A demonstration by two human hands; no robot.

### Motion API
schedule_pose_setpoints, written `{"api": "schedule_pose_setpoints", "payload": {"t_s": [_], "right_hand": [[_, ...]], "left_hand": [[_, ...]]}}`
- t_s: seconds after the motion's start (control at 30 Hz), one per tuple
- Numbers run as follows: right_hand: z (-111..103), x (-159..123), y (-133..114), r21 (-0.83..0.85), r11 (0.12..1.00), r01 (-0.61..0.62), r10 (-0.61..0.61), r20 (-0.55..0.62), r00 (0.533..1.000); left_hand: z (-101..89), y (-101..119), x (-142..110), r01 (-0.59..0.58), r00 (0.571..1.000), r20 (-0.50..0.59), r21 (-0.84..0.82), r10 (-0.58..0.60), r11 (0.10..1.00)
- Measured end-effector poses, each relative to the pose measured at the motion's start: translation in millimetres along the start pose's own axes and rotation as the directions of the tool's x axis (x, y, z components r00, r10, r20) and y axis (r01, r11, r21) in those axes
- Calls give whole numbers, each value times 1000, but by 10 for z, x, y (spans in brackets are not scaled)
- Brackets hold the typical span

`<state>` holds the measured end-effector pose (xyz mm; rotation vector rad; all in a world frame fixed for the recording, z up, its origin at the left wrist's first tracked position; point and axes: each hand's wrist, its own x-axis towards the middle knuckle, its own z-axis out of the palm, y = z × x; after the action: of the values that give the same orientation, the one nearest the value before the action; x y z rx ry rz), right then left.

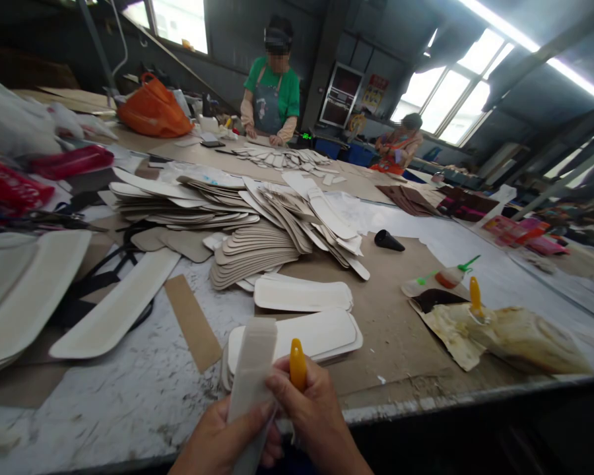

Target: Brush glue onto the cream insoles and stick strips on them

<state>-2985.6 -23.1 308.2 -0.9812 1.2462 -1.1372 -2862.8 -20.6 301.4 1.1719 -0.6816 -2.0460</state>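
Observation:
My left hand [222,439] is closed around a long pale insole-shaped strip [251,369] that stands upright near the table's front edge. My right hand [311,419] is wrapped round a tool with a yellow handle [297,363], pressed against the strip's right side. Just beyond my hands lies a small stack of white insole pieces [309,333], and a second white stack [301,293] lies behind it. Both hands touch each other at the strip.
Large fanned piles of beige insoles [257,227] cover the middle of the table. A glue-stained sheet with a yellow-tipped bottle [475,297] lies right. Long white pieces [113,307] lie left. Two people [272,86] work at the far end near an orange bag [153,109].

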Motion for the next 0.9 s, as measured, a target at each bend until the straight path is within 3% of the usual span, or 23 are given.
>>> {"api": "schedule_pose_setpoints", "payload": {"t_s": [0.13, 0.3, 0.5, 0.67, 0.8, 0.9], "right_hand": [[2, -1, 15, 50, 998, -32, 31, 18, 999], [-111, 64, 45, -56, 991, 118, -126, -183, 975], [-46, 80, 235, 121, 993, -7, 14, -51, 999], [-7, 77, 250, 152, 988, 12, 15, -176, 984], [2, 81, 208, 128, 991, -43, 61, -137, 989], [-20, 66, 173, 152, 988, -26, 58, -213, 975]], "left_hand": [[32, -50, 55, -104, 989, -113, -43, 99, 994], [38, -49, 51, -133, 981, -145, -3, 131, 991], [106, 7, 62, -202, 954, -245, -91, 175, 975], [130, -50, 122, -181, 945, -290, -82, 150, 980], [151, -87, 141, -159, 936, -324, -54, 134, 986], [135, -168, 146, -176, 948, -257, 63, 186, 982]]}}
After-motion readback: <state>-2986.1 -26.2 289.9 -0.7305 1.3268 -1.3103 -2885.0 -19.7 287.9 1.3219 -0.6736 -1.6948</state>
